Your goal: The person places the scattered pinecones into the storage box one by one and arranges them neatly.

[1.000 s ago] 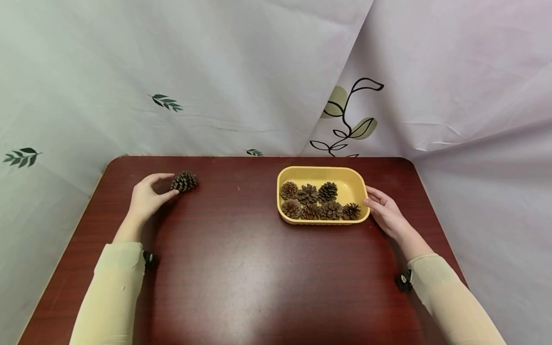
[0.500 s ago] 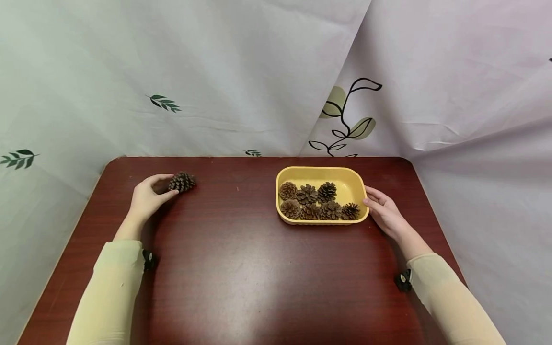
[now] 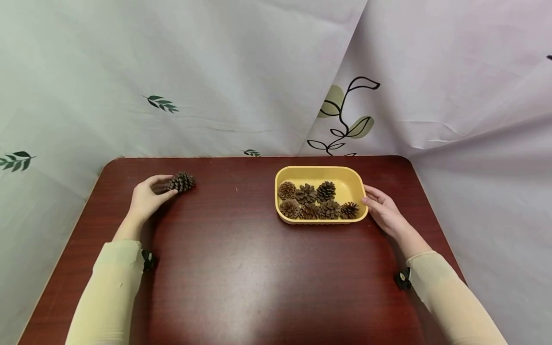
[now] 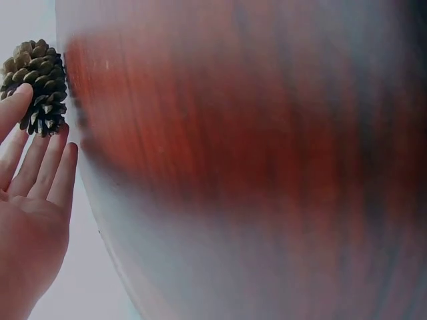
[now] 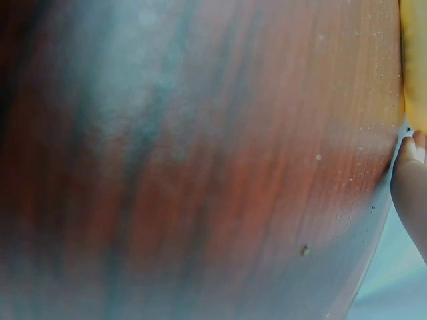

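On the left of the table, my left hand (image 3: 146, 199) pinches a brown pine cone (image 3: 182, 182) between thumb and fingers. The left wrist view has the thumb against the near side of that pine cone (image 4: 39, 83) and the fingertips at its base. To the right, my right hand (image 3: 385, 213) holds the right end of a yellow rectangular tub (image 3: 351, 182), thumb at the rim and fingers along the outer wall. Several pine cones (image 3: 307, 193) lie inside it, in two rows. Only a strip of the yellow tub (image 5: 415, 60) and part of my right hand (image 5: 410, 173) show in the right wrist view.
The dark red wooden table (image 3: 241, 254) has rounded far corners. A pale cloth (image 3: 224, 72) with leaf prints hangs behind it and along both sides. The tub stands near the table's back edge. A black device (image 3: 148, 261) is strapped at each wrist.
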The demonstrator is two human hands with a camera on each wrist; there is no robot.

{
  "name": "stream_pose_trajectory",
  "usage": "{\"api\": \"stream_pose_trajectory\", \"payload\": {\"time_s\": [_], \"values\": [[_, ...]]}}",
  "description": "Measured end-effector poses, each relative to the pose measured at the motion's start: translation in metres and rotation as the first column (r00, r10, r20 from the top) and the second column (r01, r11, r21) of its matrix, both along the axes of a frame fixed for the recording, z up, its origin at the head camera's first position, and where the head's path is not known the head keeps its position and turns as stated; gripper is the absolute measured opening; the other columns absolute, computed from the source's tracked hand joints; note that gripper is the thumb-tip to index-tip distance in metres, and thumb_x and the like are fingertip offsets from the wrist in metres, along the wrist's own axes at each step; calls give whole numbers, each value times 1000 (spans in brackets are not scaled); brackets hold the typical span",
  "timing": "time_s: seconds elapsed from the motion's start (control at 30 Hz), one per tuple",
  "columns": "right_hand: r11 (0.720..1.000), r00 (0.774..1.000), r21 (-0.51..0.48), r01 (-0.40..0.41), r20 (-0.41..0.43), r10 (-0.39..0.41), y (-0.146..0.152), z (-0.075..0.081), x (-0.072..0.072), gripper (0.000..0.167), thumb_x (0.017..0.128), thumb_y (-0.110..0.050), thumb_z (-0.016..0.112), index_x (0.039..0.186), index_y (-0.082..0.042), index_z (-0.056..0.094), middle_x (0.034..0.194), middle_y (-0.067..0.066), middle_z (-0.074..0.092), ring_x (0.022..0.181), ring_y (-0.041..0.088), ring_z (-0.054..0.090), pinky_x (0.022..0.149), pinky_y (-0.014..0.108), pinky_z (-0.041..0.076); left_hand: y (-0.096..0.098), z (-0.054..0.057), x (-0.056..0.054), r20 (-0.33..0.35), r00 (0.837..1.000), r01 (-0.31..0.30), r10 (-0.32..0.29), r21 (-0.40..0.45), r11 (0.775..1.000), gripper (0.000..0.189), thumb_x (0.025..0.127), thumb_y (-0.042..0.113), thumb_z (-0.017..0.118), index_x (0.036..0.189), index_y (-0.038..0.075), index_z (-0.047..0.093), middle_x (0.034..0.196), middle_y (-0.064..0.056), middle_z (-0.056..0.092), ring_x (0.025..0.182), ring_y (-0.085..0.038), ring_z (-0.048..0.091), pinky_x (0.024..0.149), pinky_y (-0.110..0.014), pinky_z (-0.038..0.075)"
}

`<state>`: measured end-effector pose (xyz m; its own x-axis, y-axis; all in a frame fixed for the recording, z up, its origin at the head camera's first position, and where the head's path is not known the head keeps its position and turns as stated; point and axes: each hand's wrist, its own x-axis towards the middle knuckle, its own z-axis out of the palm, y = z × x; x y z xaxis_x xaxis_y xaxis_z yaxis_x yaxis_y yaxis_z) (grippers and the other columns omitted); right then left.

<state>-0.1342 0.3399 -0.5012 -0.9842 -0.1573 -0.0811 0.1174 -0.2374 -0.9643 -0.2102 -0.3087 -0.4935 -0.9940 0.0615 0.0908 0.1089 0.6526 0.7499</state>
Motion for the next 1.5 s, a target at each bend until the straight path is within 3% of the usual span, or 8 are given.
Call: {"api": "stream_pose_trajectory", "payload": {"time_s": [0.37, 0.67, 1.17, 1.43, 1.5], "values": [[1000, 1000, -5, -1, -7, 1, 0, 0, 0, 41, 107, 8, 45, 145, -4, 52, 128, -6, 72, 115, 5, 69, 98, 16, 57, 12, 5, 1, -51, 998, 25, -25, 2, 1000, 44, 94, 9, 81, 135, -2, 69, 126, -34, 71, 87, 28, 51, 77, 4, 45], [1000, 1000, 8, 6, 0, -6, 0, 0, 0, 42, 107, 8, 46, 147, -4, 52, 128, -8, 72, 115, 4, 69, 98, 15, 56, 28, 8, 5, -104, 993, 61, -62, -4, 998, 41, 92, 4, 81, 131, -3, 71, 126, -31, 71, 89, 29, 52, 79, 5, 45], [1000, 1000, 14, 9, -1, -9, -1, 0, 1, 42, 107, 8, 46, 147, -2, 49, 129, -11, 71, 117, 2, 67, 98, 14, 56, 73, 9, 2, -153, 982, 123, -113, 60, 991, 39, 90, -1, 82, 128, -3, 73, 125, -27, 72, 93, 26, 55, 84, 1, 50], [1000, 1000, 1, 6, -9, -6, -1, 0, 1, 41, 107, 8, 46, 146, -3, 51, 128, -9, 72, 115, 3, 68, 98, 14, 57, 102, 13, 2, -148, 981, 143, -122, 140, 980, 40, 90, -1, 82, 129, -1, 73, 129, -24, 71, 100, 17, 59, 88, 0, 51], [1000, 1000, 5, 4, -10, -4, -1, 1, 1, 41, 107, 8, 47, 147, -2, 50, 128, -9, 72, 115, 3, 68, 97, 14, 57, 109, 14, 3, -150, 982, 142, -118, 163, 976, 40, 91, 0, 81, 130, -1, 73, 131, -23, 71, 106, 4, 66, 92, -6, 55]]}}
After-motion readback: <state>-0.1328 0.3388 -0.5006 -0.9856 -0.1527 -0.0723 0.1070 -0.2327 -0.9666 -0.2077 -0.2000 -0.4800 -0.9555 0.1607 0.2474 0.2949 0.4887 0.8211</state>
